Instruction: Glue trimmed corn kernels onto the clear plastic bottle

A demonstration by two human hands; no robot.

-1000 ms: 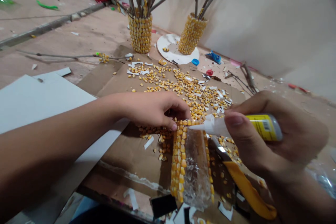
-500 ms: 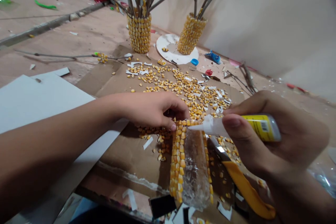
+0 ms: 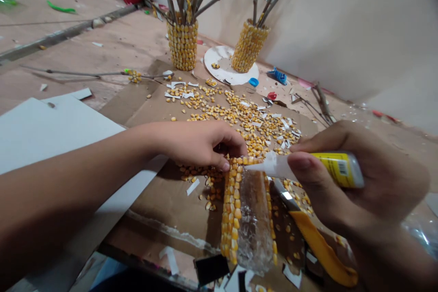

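Observation:
A clear plastic container, partly covered in rows of corn kernels, stands on brown cardboard. My left hand is closed around its upper left rim, thumb on the near side and fingers curled behind, partly hidden. In my right hand is a glue bottle with a yellow label, held almost level. Its white nozzle tip touches or nearly touches the bare plastic beside the kernels just below the rim. A utility knife with an orange handle lies right of the container.
Loose corn kernels and white scraps spread behind the hands. Two kernel-covered vases hold twigs, one on a white disc. White board lies left; a black piece sits at the front edge. A wall rises behind.
The glue bottle's rear end has dipped and shifted slightly left, its nozzle staying near the same spot under the rim. My left hand keeps its hold on the container.

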